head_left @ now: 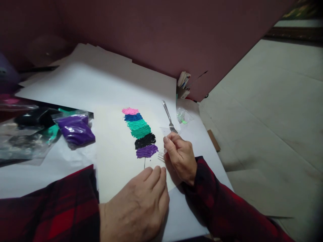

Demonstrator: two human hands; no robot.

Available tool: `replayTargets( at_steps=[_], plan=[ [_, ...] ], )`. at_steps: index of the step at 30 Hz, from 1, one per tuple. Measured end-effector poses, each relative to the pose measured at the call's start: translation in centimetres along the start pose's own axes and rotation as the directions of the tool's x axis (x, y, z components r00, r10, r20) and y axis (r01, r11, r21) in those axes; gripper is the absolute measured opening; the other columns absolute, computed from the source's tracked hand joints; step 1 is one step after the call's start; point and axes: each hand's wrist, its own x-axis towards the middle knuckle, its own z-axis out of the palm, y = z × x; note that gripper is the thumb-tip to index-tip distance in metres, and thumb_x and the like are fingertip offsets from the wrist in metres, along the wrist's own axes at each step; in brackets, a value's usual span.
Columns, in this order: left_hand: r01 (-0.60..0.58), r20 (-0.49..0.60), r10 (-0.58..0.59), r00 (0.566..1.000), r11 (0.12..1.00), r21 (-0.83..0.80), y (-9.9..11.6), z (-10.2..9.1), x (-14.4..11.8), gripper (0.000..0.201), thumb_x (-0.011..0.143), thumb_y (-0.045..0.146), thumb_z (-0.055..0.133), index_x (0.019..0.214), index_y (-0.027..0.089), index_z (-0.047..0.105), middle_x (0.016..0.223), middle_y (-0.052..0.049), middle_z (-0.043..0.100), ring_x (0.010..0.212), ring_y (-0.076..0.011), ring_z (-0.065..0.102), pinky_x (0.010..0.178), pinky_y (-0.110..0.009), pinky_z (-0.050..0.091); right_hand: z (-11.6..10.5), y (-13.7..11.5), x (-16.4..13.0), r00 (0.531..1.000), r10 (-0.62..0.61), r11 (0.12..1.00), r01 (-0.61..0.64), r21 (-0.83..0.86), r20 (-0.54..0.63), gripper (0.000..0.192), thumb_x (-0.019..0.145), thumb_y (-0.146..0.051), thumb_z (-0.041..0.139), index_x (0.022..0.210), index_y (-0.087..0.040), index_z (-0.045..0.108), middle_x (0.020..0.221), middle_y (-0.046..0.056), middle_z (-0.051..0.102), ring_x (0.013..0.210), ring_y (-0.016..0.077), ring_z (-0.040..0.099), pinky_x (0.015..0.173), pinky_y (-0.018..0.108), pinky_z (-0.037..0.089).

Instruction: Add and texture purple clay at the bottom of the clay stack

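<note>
Left hand (pixel 137 205), nearest: flat, fingers together, pressing the cream sheet (pixel 113 161) onto the surface. Right hand (pixel 179 156), at 1 o'clock of it: pinching a clear plastic fork (pixel 161 154), tines just beside the purple band (pixel 146 151) at the foot of the textured colour column (pixel 140 132). Risk: a slip would drag purple into the black. Metal fork (pixel 168 117), 12 o'clock, loose. Purple bag (pixel 75 129), 10 o'clock, well apart.

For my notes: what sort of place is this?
Probably a home craft corner on the floor: white paper sheets, bags of coloured clay, a clay feather picture, a fork nearby.
</note>
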Motion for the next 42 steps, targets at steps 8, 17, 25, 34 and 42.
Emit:
replayTargets(
  at_steps=[8, 17, 25, 34, 42],
  plan=[
    [0.001, 0.020, 0.000, 1.000, 1.000, -0.008, -0.06, 0.02, 0.08, 0.035, 0.090, 0.005, 0.033, 0.101, 0.007, 0.065, 0.109, -0.019, 0.067, 0.093, -0.0279, 0.063, 0.077, -0.040, 0.049, 0.08, 0.06, -0.07, 0.997, -0.058, 0.997, 0.055, 0.053, 0.053, 0.026, 0.095, -0.031, 0.042, 0.073, -0.019, 0.050, 0.067, -0.003, 0.048, 0.054, 0.0078, 0.046, 0.057, 0.022, 0.038],
    [0.011, 0.020, -0.011, 1.000, 1.000, -0.020, 0.08, -0.10, -0.02, 0.034, 0.089, 0.004, 0.033, 0.100, 0.007, 0.066, 0.107, -0.018, 0.067, 0.091, -0.0271, 0.063, 0.075, -0.040, 0.048, 0.01, -0.26, 0.10, 0.991, -0.053, 0.998, 0.055, -0.014, 0.125, 0.027, 0.096, -0.032, 0.039, 0.075, -0.020, 0.050, 0.064, -0.003, 0.051, 0.054, 0.0095, 0.051, 0.057, 0.022, 0.041],
    [0.006, 0.008, -0.006, 1.000, 1.000, -0.024, 0.06, 0.01, 0.00, 0.035, 0.090, 0.005, 0.033, 0.099, 0.008, 0.066, 0.106, -0.018, 0.068, 0.091, -0.0274, 0.063, 0.075, -0.039, 0.049, -0.24, -0.41, 0.17, 0.990, -0.018, 0.996, 0.030, -0.084, 0.142, 0.028, 0.096, -0.032, 0.038, 0.071, -0.021, 0.046, 0.055, -0.004, 0.046, 0.051, 0.0110, 0.049, 0.056, 0.024, 0.039],
    [-0.004, 0.008, 0.004, 1.000, 1.000, -0.001, -0.04, 0.01, -0.04, 0.037, 0.090, 0.004, 0.031, 0.103, 0.007, 0.066, 0.113, -0.019, 0.066, 0.098, -0.0288, 0.063, 0.082, -0.041, 0.048, -0.04, -0.16, -0.07, 1.000, -0.021, 1.000, 0.021, 0.001, 0.016, 0.031, 0.095, -0.031, 0.041, 0.067, -0.019, 0.047, 0.062, -0.003, 0.046, 0.052, 0.0090, 0.046, 0.055, 0.023, 0.037],
    [0.012, 0.006, -0.012, 1.000, 1.000, -0.011, -0.01, -0.04, 0.04, 0.032, 0.090, 0.007, 0.035, 0.099, 0.007, 0.066, 0.105, -0.018, 0.068, 0.092, -0.0274, 0.063, 0.075, -0.040, 0.049, 0.06, -0.22, -0.45, 0.994, -0.108, 0.989, 0.106, 0.098, 0.015, 0.024, 0.094, -0.028, 0.043, 0.074, -0.018, 0.052, 0.064, -0.002, 0.048, 0.054, 0.0084, 0.048, 0.054, 0.022, 0.040]
  ],
)
